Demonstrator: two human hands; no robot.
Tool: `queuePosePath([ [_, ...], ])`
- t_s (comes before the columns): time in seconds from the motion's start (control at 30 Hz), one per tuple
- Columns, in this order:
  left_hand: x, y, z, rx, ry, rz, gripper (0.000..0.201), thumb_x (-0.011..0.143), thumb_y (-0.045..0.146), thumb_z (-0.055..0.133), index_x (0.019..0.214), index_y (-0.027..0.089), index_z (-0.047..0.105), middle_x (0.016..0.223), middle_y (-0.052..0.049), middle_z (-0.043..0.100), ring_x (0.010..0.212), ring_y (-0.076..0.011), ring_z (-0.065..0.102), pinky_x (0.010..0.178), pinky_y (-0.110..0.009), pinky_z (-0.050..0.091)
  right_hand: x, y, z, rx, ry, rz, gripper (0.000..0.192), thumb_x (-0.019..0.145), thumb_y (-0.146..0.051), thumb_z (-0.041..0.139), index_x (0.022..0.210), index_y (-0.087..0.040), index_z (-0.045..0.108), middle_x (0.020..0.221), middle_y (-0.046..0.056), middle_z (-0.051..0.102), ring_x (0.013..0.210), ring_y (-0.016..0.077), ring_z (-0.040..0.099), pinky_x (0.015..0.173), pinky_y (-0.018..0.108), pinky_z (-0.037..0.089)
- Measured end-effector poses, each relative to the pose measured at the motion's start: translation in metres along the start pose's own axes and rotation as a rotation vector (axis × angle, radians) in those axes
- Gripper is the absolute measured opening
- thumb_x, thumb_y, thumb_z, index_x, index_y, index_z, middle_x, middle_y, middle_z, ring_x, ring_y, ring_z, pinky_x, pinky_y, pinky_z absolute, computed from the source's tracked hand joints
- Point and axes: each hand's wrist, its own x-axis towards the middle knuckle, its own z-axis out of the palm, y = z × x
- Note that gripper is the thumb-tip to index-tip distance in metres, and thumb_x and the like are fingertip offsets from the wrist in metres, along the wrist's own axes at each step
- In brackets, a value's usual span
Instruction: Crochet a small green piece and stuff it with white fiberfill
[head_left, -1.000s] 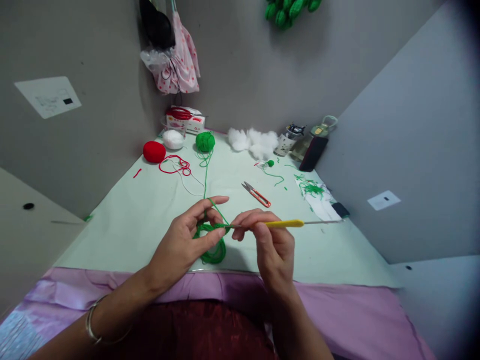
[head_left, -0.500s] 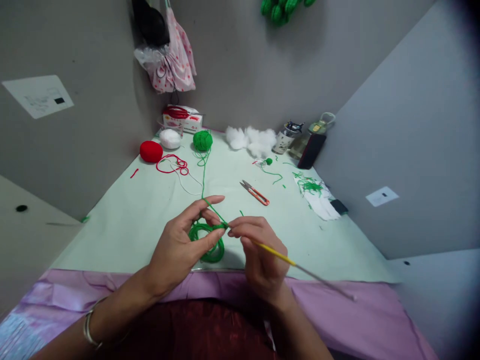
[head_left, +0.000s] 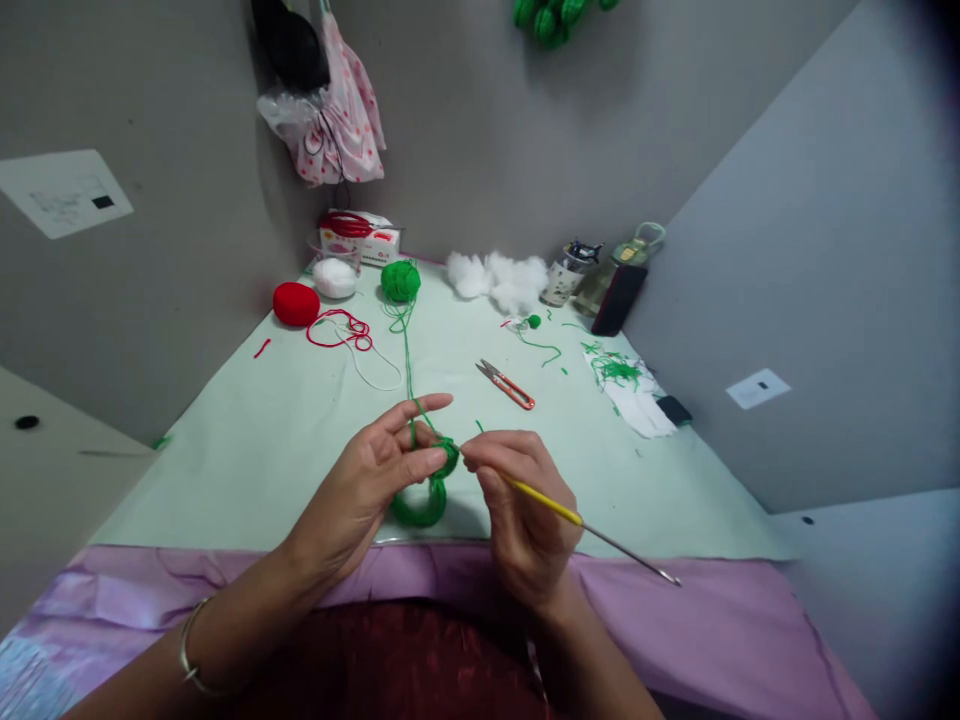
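Pinched between thumb and fingers of my left hand is a small green crochet piece. A loop of green crocheted cord hangs below it. Green yarn runs from the green yarn ball over my raised left index finger to the piece. My right hand grips a crochet hook by its yellow handle. One metal end points back to the lower right; the other reaches the green piece, its tip mostly hidden by my fingers and the yarn.
Orange-handled thread snips lie beyond my hands. Red and white yarn balls sit at the back left. White stuffing, a pen cup, a dark phone and green scraps on white paper lie farther right.
The green piece has turned in my left fingers and shows more beside the thumb. The hanging loop has shifted lower. The hook's rear end has swung slightly up and left.
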Motion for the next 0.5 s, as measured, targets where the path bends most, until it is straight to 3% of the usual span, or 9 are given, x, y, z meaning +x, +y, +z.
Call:
queuePosePath([
  [0.13, 0.000, -0.001, 0.000, -0.014, 0.056, 0.040, 0.044, 0.085, 0.026, 0.083, 0.127, 0.023, 0.071, 0.086, 0.003, 0.060, 0.077, -0.0103, 0.049, 0.072, -0.022, 0.041, -0.002, -0.002, -0.001, 0.070, 0.057, 0.072, 0.029, 0.101, -0.008, 0.056, 0.116, -0.026, 0.073, 0.095, 0.003, 0.074, 0.091, 0.0184, 0.068, 0.078, 0.035, 0.056],
  [0.37, -0.001, -0.001, 0.001, 0.018, 0.008, 0.028, 0.040, 0.085, 0.026, 0.083, 0.124, 0.023, 0.072, 0.086, 0.002, 0.061, 0.078, -0.0115, 0.052, 0.071, -0.023, 0.042, 0.000, 0.004, 0.003, 0.246, 0.092, 0.233, 0.023, 0.103, -0.016, 0.056, 0.105, -0.026, 0.077, 0.089, 0.002, 0.071, 0.081, 0.0159, 0.066, 0.073, 0.032, 0.056],
  [0.5, -0.001, -0.004, 0.000, 0.028, -0.031, 0.001, 0.041, 0.084, 0.027, 0.084, 0.124, 0.023, 0.073, 0.093, -0.001, 0.066, 0.086, -0.0130, 0.058, 0.078, -0.024, 0.043, 0.001, 0.009, 0.006, 0.372, 0.080, 0.306, 0.021, 0.103, -0.021, 0.058, 0.104, -0.025, 0.079, 0.095, 0.003, 0.074, 0.078, 0.0145, 0.067, 0.071, 0.031, 0.057],
])
